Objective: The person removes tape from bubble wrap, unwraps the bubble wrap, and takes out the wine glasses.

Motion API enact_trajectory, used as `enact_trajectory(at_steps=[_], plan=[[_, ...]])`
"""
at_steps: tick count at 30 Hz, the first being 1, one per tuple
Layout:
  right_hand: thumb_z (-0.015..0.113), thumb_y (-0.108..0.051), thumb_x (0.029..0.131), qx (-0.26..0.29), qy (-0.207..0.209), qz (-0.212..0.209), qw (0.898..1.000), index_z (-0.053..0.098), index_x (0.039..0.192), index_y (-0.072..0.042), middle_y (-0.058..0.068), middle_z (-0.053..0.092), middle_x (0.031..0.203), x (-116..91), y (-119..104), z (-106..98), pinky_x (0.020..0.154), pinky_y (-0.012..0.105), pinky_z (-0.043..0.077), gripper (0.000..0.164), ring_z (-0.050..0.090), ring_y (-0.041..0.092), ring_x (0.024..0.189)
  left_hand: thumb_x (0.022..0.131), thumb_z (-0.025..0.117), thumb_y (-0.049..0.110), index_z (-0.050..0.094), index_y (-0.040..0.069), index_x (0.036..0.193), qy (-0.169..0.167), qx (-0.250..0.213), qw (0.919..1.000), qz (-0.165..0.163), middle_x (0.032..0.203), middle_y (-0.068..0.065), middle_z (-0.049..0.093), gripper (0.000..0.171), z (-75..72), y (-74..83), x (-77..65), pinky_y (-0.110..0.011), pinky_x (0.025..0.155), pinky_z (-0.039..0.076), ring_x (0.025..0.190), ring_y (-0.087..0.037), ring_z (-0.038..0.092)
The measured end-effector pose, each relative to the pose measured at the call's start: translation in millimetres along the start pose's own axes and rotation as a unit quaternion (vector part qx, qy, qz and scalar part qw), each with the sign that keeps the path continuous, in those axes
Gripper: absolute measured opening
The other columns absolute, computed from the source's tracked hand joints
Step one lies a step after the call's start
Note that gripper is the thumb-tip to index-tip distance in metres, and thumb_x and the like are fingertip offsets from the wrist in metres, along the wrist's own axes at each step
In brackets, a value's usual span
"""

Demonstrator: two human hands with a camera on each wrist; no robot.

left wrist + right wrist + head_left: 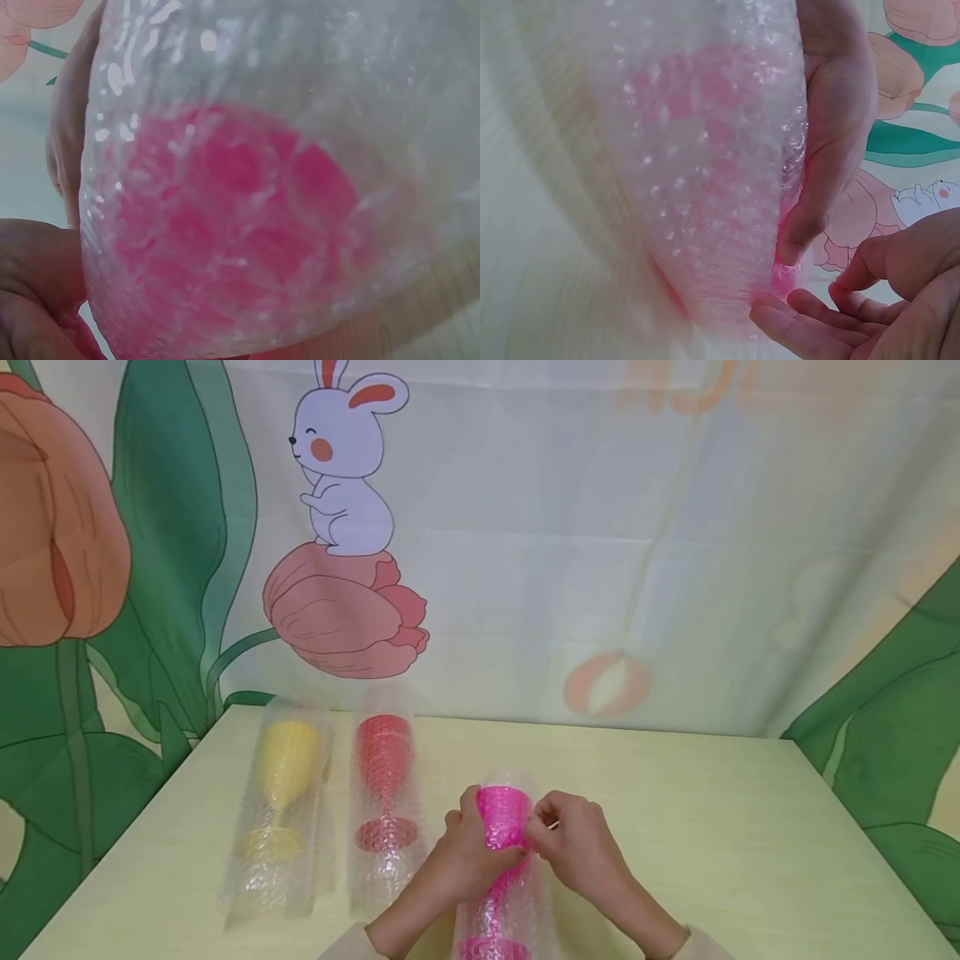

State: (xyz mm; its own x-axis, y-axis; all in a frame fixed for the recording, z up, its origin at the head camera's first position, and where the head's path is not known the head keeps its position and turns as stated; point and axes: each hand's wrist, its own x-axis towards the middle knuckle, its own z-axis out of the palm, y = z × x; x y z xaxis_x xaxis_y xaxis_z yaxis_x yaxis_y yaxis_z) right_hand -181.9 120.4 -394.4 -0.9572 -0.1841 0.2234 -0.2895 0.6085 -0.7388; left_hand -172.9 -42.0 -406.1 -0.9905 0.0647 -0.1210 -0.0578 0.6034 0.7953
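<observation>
A bright pink goblet (504,814), rolled in clear bubble wrap (543,914), lies lengthwise in front of me, with its cup at the far end. My left hand (474,852) grips the wrapped cup from the left, thumb across its near side. At the cup's right side, the thumb and bent fingers of my right hand (581,839) pinch at the wrap's edge. In the right wrist view, those fingertips (769,319) meet the plastic near the left thumb. Blurred pink cup (232,210) shows through the bubbles in the left wrist view.
Two more wrapped goblets, a yellow one (288,760) and a red one (385,756), lie on the left of the pale table (712,827). Behind the table hangs a cloth backdrop (510,568) printed with a rabbit and tulips.
</observation>
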Motion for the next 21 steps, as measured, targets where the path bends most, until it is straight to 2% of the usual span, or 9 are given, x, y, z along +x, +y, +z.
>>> enact_trajectory(at_steps=[5,9,14,16,21], plan=[[0.057,-0.001,0.082,0.016,-0.012,0.034,0.999,0.060,0.077,-0.007,-0.002,0.062,0.066,0.6,-1.1,-1.5,0.050,0.026,0.045,0.009,0.061,0.012,0.059,0.081,0.085,0.026,0.019,-0.003,0.156,0.005,-0.002,1.0000,-0.005,0.119,-0.029,0.048,0.103,0.8,0.7,0.3,-0.051,0.073,0.058,0.088,-0.036,0.061],[0.056,-0.003,0.084,0.041,-0.017,0.061,0.997,0.059,0.079,-0.006,0.002,0.065,0.068,0.7,-3.2,-2.6,0.054,0.029,0.050,0.006,0.070,0.020,0.063,0.079,0.084,0.024,0.021,-0.003,0.155,0.018,-0.013,0.9995,-0.021,0.118,-0.028,0.049,0.102,2.2,-0.2,1.4,-0.051,0.074,0.058,0.090,-0.035,0.061],[0.056,-0.005,0.085,0.060,-0.016,0.072,0.995,0.060,0.081,-0.006,0.003,0.067,0.073,0.7,-4.5,-2.8,0.059,0.031,0.052,0.006,0.072,0.023,0.066,0.078,0.079,0.030,0.023,-0.004,0.155,0.032,-0.011,0.9988,-0.036,0.132,-0.032,0.041,0.101,3.8,-1.5,1.8,-0.056,0.081,0.055,0.108,-0.040,0.055],[0.056,-0.005,0.086,0.064,-0.017,0.073,0.995,0.061,0.082,-0.006,0.003,0.067,0.074,0.5,-4.5,-2.8,0.060,0.031,0.053,0.006,0.073,0.023,0.066,0.083,0.077,0.037,0.024,-0.005,0.154,0.034,0.000,0.9988,-0.036,0.136,-0.034,0.038,0.098,3.1,-1.4,2.3,-0.058,0.082,0.054,0.111,-0.041,0.054],[0.057,-0.006,0.086,0.075,-0.025,0.078,0.994,0.061,0.083,-0.005,0.005,0.069,0.078,0.2,-4.1,-2.9,0.064,0.032,0.056,0.005,0.073,0.023,0.068,0.092,0.074,0.048,0.027,-0.005,0.152,0.028,0.007,0.9990,-0.033,0.129,-0.032,0.041,0.093,-1.4,-3.0,5.5,-0.051,0.072,0.055,0.092,-0.036,0.058]])
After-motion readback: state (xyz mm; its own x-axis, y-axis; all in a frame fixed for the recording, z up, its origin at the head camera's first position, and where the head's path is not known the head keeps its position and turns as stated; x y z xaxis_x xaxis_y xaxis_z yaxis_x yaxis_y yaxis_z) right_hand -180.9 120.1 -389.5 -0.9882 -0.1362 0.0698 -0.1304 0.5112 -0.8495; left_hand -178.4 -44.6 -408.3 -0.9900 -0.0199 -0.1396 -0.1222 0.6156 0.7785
